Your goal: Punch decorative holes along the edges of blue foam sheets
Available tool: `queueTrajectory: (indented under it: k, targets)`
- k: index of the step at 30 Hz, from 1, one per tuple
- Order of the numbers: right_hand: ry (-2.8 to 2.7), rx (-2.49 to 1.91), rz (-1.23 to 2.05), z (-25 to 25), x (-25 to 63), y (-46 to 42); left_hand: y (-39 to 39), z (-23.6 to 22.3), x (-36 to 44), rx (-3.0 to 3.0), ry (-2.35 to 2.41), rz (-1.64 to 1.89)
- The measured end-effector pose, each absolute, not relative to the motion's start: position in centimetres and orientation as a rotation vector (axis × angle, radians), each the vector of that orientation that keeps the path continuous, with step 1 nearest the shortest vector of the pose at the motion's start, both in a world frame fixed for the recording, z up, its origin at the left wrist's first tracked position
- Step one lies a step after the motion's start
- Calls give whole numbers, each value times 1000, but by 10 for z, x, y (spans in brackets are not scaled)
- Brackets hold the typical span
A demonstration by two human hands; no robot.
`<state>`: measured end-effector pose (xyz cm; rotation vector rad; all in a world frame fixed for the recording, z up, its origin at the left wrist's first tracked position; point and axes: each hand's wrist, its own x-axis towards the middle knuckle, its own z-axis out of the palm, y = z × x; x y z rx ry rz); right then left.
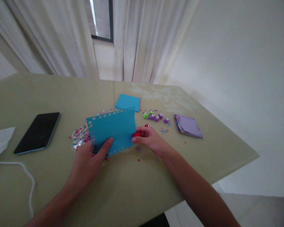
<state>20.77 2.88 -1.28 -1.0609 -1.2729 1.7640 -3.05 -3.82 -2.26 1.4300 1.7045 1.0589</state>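
Note:
A blue paper card (115,130) with small shapes punched along three of its edges is held up, tilted, above the table. My left hand (91,157) grips its lower left part, thumb across the front. At the card's right edge, my right hand (149,140) pinches a small red craft punch (136,134), which sits on the border there. Behind that hand another red punch (148,125) with an eye on it lies partly hidden. Several purple punches (156,118) and green ones (145,115) rest farther back.
Punched paper confetti (81,134) lies heaped left of the card. A stack of blue paper (127,102) is behind it, and a stack of purple cards (190,126) to the right. On the left are a dark tablet (39,132), white paper (0,142) and a white cable (30,179).

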Motion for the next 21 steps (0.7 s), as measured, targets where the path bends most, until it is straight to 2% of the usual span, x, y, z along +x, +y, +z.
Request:
queueTrajectory:
  k: [11, 16, 21]
  targets:
    - [-1321, -1039, 1600, -13, 206, 29, -38, -18, -31, 1368, 1782, 1092]
    - [-1409, -1180, 1101, -15, 230, 46, -37, -12, -30, 1281, 1785, 1138]
    - [-1760, -1387, 567, -24, 248, 64, -36, -13, -31, 1284, 1786, 1113]
